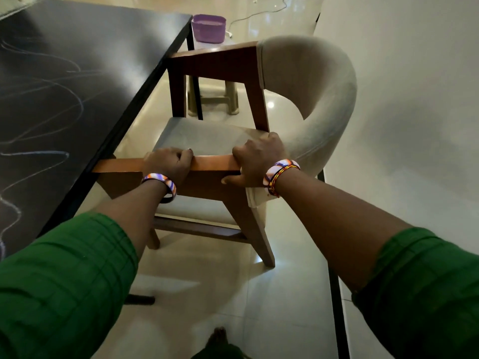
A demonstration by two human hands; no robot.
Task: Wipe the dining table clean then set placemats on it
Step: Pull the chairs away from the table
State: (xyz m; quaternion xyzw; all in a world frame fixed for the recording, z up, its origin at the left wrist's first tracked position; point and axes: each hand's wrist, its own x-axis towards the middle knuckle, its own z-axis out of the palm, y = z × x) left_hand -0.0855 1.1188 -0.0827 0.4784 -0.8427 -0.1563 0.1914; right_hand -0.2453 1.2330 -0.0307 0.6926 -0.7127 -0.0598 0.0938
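The black dining table (64,86) fills the left side, its top marked with pale scribbled lines. Beside its right edge stands a wooden armchair (223,60) with a curved beige back and a grey seat cushion. My left hand (168,161) grips the near wooden armrest (210,161) from above, close to the table edge. My right hand (256,158) grips the same armrest further right, where it meets the padded back, thumb under the rail. No cloth or placemat is in sight.
A purple tub (208,28) sits on a low stool (212,99) beyond the chair, past the table's far corner. A white cable (261,12) trails over the glossy tiled floor (220,294). A pale wall (414,99) runs along the right.
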